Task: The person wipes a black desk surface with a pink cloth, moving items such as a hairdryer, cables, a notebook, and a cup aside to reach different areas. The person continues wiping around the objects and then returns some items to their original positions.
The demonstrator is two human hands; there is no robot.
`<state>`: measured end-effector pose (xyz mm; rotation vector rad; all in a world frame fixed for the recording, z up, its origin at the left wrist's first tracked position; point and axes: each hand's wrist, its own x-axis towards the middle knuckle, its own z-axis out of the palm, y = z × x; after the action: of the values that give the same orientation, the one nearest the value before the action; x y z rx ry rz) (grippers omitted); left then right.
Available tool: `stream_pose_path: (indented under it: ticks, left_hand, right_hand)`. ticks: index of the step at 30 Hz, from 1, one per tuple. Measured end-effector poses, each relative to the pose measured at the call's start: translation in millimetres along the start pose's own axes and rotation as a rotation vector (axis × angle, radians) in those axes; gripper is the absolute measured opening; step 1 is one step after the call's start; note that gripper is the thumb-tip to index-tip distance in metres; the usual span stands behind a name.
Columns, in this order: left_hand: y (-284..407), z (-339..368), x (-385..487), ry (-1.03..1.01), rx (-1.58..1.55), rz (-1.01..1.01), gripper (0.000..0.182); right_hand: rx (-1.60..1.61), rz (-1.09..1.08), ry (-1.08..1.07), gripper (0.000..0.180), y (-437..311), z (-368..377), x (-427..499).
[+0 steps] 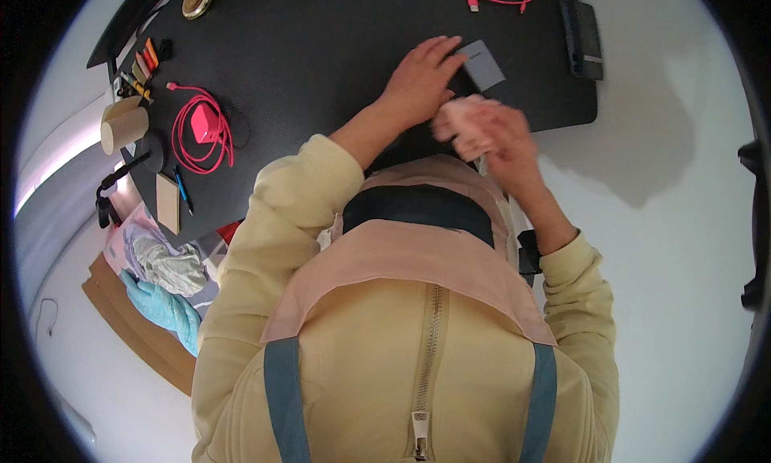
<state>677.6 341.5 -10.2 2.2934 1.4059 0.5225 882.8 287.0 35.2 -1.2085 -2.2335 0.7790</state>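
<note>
My left hand (pixel 420 80) reaches over the black desk mat, its fingertips at the left edge of a small flat grey rectangular item (pixel 481 65) that bears writing. Whether those fingers press on it or only hover beside it, I cannot tell. Close to the desk's near edge, my right hand (pixel 512 141) is closed around a crumpled pale pink cloth (pixel 471 124), blurred by motion. The cloth lies just below the grey item and near my left wrist. A dark, folded-looking case (pixel 582 40) rests at the desk's right edge.
Left on the desk (pixel 301 35) are a coiled pink cable (pixel 226 141) with a pink charger (pixel 206 124), a blue pen (pixel 183 189), a beige notepad (pixel 167 203) and a round gold-rimmed object (pixel 197 1). Another pink cable (pixel 506 2) lies at the top. Crumpled fabrics (pixel 165 264) are beyond my left arm.
</note>
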Motion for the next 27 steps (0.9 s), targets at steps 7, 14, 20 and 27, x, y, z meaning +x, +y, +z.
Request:
stream_pose_path:
  ticks: [7, 14, 20, 27]
  left_hand:
    - [35, 29, 47, -0.193, 0.346, 0.218, 0.045]
    - [18, 3, 20, -0.261, 0.172, 0.23, 0.058]
    - [0, -33, -58, -0.206, -0.083, -0.259, 0.063]
    - [-24, -60, -122, 0.073, -0.096, -0.777, 0.066]
  right_hand:
    - [0.038, 0.498, 0.222, 0.04, 80, -30, 27]
    - [-0.329, 0.335, -0.002, 0.05, 117, -11, 35]
    - [-0.428, 0.193, 0.009, 0.062, 124, 31, 53]
    - [-0.373, -0.077, -0.374, 0.061, 59, 46, 47]
